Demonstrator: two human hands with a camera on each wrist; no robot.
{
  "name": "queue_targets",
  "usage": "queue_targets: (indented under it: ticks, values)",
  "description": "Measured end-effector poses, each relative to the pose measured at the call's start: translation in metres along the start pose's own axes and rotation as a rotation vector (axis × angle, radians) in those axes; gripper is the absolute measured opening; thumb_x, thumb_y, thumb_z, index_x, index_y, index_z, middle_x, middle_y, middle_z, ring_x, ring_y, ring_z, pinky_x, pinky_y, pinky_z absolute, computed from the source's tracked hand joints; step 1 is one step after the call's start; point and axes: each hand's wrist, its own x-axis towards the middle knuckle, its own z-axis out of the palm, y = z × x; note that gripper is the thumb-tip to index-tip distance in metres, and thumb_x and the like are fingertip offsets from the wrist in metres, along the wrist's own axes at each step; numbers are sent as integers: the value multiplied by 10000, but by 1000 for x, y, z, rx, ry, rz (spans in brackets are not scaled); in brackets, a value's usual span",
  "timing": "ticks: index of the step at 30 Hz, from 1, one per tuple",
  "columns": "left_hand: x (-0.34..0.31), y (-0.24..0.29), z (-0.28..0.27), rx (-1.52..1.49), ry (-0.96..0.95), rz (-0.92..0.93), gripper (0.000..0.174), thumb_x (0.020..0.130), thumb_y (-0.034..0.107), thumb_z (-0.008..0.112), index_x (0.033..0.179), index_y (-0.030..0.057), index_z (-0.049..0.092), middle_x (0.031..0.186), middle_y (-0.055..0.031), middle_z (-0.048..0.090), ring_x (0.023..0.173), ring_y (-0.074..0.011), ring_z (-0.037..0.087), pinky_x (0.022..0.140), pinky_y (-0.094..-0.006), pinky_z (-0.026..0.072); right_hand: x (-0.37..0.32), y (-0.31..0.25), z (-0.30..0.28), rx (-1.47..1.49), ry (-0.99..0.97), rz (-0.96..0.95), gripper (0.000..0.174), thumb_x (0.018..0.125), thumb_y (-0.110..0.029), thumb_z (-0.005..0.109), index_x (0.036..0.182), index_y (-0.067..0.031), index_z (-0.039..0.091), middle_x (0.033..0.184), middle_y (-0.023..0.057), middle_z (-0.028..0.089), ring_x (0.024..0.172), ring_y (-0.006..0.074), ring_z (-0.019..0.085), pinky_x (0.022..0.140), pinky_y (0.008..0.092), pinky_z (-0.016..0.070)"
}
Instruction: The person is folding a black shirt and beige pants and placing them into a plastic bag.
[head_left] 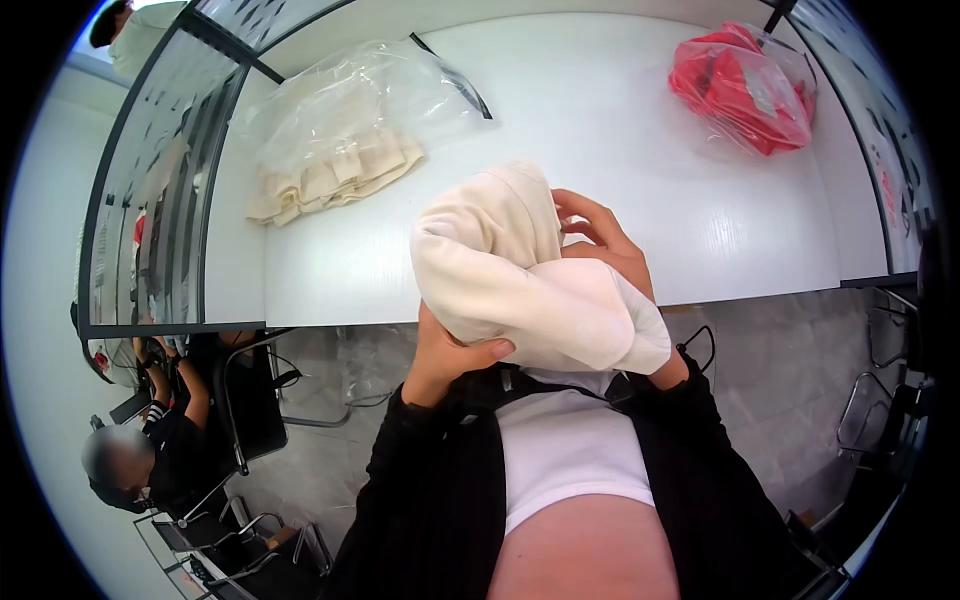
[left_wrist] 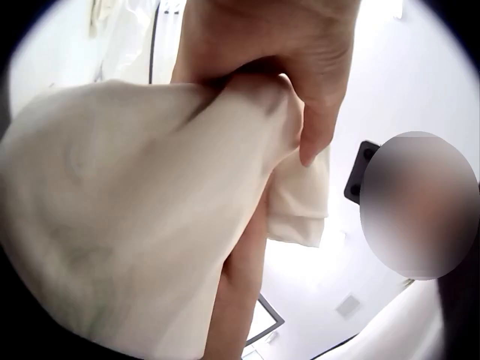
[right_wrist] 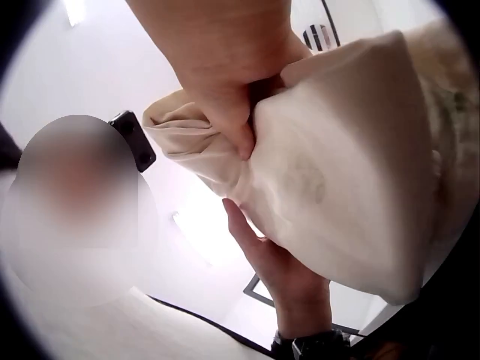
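Note:
A bulky piece of cream cloth, bunched and folded like a soft fabric bag, is held up at the table's front edge. On its near left side my left hand grips it, the thumb lying across the lower fold. My right hand holds the far right side, its fingers curled at the cloth and partly hidden by it. In the right wrist view, my right thumb presses into the cloth, where a faint greenish mark shows. Close up in the left wrist view, a fold of the cloth sits between my left thumb and fingers.
A clear plastic bag with a stack of cream cloth pieces lies on the white table at the left. At the back right is a red bundle in clear plastic. Another person sits at the far left.

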Motion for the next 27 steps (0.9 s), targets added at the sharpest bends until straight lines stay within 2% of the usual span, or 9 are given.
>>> queue_targets:
  ticks: [5, 9, 14, 16, 19, 23, 25, 26, 27]
  values:
    - [19, 26, 9, -1, 4, 86, 1037, 446, 202, 825, 1267, 1, 225, 1153, -130, 462, 1065, -222, 480, 914, -363, 374, 7, -7, 1, 246, -27, 201, 281, 640, -52, 649, 919, -72, 628, 1311, 140, 309, 1218, 309, 268, 1006, 368, 235]
    - [17, 30, -5, 308, -145, 225, 924, 443, 234, 824, 1190, 8, 330, 1089, -121, 484, 998, -203, 501, 859, -345, 399, 10, -18, 5, 332, -17, 255, 403, 663, -69, 644, 1053, -45, 545, 1303, 146, 298, 1209, 297, 288, 1004, 367, 238]
    - [24, 44, -6, 300, -26, 112, 540, 508, 152, 728, 946, 37, 434, 861, -34, 476, 769, -108, 475, 701, -259, 408, 12, 17, 12, 62, 149, -246, 575, 721, -119, 648, 1210, -44, 356, 1283, 150, 348, 1182, 249, 356, 983, 357, 280]
    - [33, 48, -1, 264, -5, 95, 503, 519, 146, 719, 923, 38, 441, 837, -17, 462, 751, -92, 457, 695, -236, 395, 8, 11, 18, 196, 262, -29, 596, 720, -136, 662, 1218, -37, 350, 1282, 152, 366, 1167, 252, 379, 983, 354, 286]
    - [55, 56, 1, 393, -194, 127, 523, 542, 115, 723, 980, 37, 448, 873, -14, 485, 802, -96, 472, 729, -236, 397, 7, 5, -2, 368, -63, 238, 618, 774, -183, 617, 1280, -24, 299, 1282, 140, 394, 1161, 220, 405, 979, 322, 300]
    - [100, 65, 25, 238, -348, 33, 480, 668, 131, 707, 1059, 34, 447, 950, -34, 517, 918, -98, 479, 794, -248, 397, 14, 6, -26, -248, -269, 81, 605, 744, -219, 658, 1245, -9, 392, 1209, 101, 482, 1114, 190, 449, 942, 300, 348]
    - [139, 58, 26, 325, -506, -17, 412, 778, 227, 635, 1084, 26, 446, 980, -59, 526, 933, -107, 486, 816, -253, 395, 12, 21, -33, 131, -79, 106, 577, 714, -154, 697, 1204, -2, 433, 1145, 94, 526, 1039, 187, 506, 879, 296, 412]
    - [162, 47, 20, 391, -577, -44, 395, 829, 283, 584, 1093, 22, 449, 997, -74, 531, 934, -118, 496, 828, -259, 395, 3, 20, -29, 763, 86, 508, 524, 748, -145, 667, 1196, 3, 441, 1111, 101, 543, 979, 183, 543, 834, 287, 443]
    - [185, 38, 14, 427, -595, -92, 375, 851, 308, 540, 1090, 29, 464, 1025, -99, 530, 933, -142, 503, 816, -274, 411, 3, 15, -30, 908, 200, 580, 498, 762, -135, 650, 1192, 7, 443, 1096, 109, 549, 958, 184, 554, 812, 287, 456]
